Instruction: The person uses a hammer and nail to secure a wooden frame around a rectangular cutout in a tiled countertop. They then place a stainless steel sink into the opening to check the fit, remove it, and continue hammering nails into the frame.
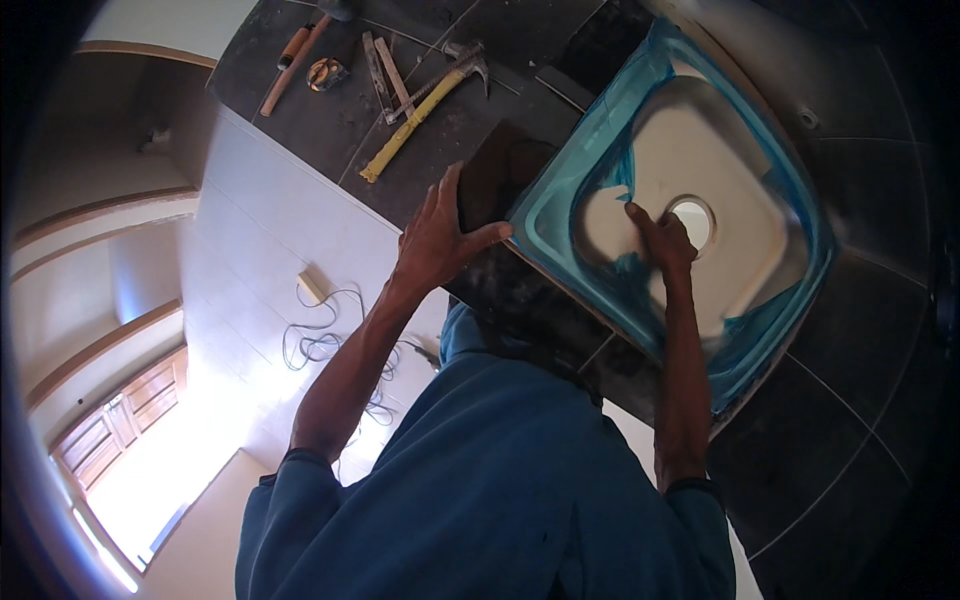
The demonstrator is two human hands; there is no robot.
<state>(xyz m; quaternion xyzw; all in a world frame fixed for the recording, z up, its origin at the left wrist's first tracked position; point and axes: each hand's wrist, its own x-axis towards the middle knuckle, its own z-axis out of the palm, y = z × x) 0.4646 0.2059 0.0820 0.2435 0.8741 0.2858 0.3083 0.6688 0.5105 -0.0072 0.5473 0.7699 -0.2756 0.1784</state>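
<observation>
A sink [690, 150] with a pale basin lies at the right, its rim covered in blue plastic film [575, 185]. The film is torn back inside the bowl, and a round drain hole [692, 226] shows bright light. My right hand [665, 240] reaches into the bowl beside the drain, thumb stretched out and away from the fingers. Nothing shows in it, though its fingertips are partly hidden. My left hand [437, 236] rests spread at the front edge of the dark tiled counter [420, 60], its thumb touching or almost touching the sink's corner.
On the counter lie a yellow-handled claw hammer [425, 120], a folding rule [385, 80], a round orange-and-black tape measure [325, 74] and a mallet [295, 65]. An extension lead [320, 345] lies in coils on the pale floor. Dark tiled wall [850, 330] borders the sink.
</observation>
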